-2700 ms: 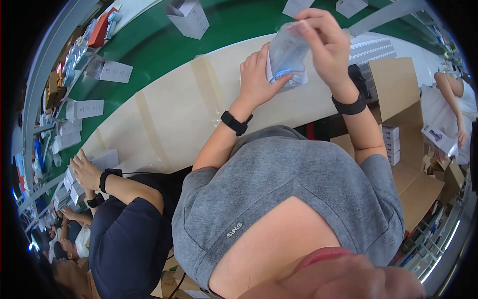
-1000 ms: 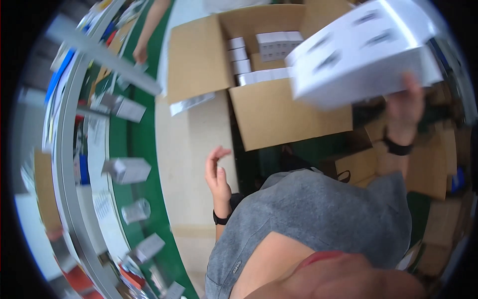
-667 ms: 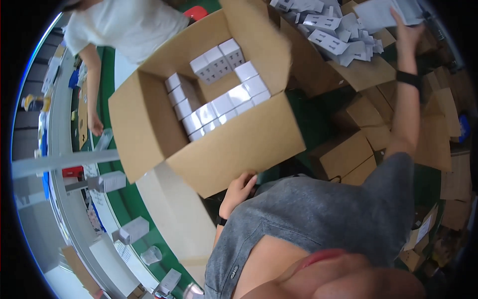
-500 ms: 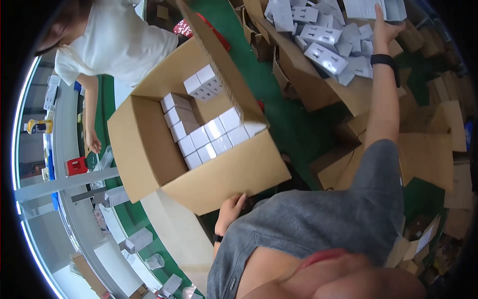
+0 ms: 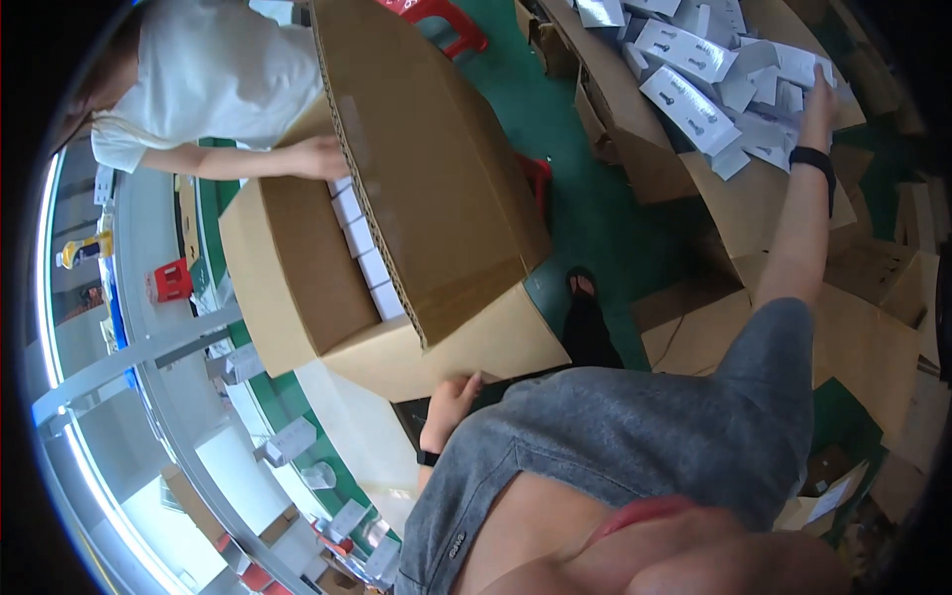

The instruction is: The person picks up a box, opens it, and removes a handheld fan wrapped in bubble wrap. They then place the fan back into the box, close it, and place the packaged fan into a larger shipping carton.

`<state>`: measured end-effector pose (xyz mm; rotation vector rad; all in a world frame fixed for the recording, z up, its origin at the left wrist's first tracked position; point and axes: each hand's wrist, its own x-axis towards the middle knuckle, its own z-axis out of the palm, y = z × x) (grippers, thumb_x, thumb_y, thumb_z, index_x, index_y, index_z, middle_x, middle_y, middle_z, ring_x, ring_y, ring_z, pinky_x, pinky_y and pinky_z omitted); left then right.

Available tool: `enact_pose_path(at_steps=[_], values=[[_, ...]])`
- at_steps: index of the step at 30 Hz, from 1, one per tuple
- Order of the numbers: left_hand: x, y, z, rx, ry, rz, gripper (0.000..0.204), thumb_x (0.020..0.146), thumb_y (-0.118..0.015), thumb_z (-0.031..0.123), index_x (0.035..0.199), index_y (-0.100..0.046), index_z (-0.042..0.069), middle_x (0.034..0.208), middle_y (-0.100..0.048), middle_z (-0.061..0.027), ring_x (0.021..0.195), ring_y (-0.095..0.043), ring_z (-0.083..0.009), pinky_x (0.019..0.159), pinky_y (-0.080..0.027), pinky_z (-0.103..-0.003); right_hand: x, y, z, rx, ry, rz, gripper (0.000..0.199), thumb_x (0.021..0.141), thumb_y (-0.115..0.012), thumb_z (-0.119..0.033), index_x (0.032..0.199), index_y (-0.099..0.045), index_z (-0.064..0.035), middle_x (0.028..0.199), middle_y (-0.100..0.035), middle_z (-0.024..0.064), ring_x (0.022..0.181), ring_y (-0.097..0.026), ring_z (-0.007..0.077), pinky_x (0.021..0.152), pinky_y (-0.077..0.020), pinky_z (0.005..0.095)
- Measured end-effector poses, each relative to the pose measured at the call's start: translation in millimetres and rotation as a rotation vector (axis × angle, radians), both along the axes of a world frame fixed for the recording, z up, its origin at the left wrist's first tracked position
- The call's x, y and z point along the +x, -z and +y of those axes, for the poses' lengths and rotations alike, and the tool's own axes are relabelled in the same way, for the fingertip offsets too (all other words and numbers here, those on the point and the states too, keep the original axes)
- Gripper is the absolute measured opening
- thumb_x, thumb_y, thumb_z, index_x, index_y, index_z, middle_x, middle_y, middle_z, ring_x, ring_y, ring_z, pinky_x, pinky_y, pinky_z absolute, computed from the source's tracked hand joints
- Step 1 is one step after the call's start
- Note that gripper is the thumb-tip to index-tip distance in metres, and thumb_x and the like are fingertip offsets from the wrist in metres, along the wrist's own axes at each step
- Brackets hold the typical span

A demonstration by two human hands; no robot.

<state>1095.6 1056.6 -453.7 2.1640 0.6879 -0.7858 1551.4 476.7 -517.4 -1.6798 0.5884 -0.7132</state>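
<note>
A large brown carton [image 5: 297, 288] stands at the left with rows of small white boxes [image 5: 359, 238] inside. Its raised flap [image 5: 436, 169] hides much of the contents. My left hand [image 5: 451, 409] is closed on the edge of the carton's near flap [image 5: 446, 347], thumb on top and fingers partly hidden. At the upper right my right arm stretches out to a heap of printed white boxes [image 5: 689, 107]. There my right hand [image 5: 818, 104] is closed round the end of one white box [image 5: 793, 64] on the heap.
Across the carton a co-worker in a white shirt has a hand [image 5: 322, 159] at its far rim. A red stool [image 5: 446, 22] stands on the green floor. Brown cartons [image 5: 813, 327] lie at the right. Shelving with a grey metal rail [image 5: 178, 337] runs along the left.
My right hand has come down onto the heap, and the white packaging it held is gone from it. The carton's flap has swung over the boxes. The co-worker's hand has risen to the carton.
</note>
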Motion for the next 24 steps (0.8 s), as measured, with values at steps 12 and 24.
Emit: enact_pose_path(at_steps=[12,24], values=[[-12.3,24.9,32.5,0.101,0.391,-0.443,0.037,0.087,-0.047,0.038,0.075,-0.065,0.008,0.059,-0.059,-0.0105,0.061,-0.059,-0.0273,0.056,-0.047,-0.036,-266.3,-265.2,249.1,-0.197,-1.274,-0.661,0.038,0.085,-0.046,-0.031,0.104,-0.054,0.0015,0.103,-0.058,0.0176,0.088,-0.057,0.0294,0.077,-0.0445,0.0373],[-101.4,5.2,58.6,-0.33,0.262,-0.888,0.03,0.078,-0.063,0.028,0.101,-0.061,0.01,0.11,-0.056,-0.0137,0.107,-0.049,-0.0265,0.09,-0.039,-0.036,-195.3,-85.3,645.4,-1.476,-1.877,-0.113,0.036,0.085,-0.051,-0.027,0.114,-0.051,-0.0053,0.098,-0.06,0.0193,0.093,-0.057,0.0312,0.08,-0.0444,0.0384]])
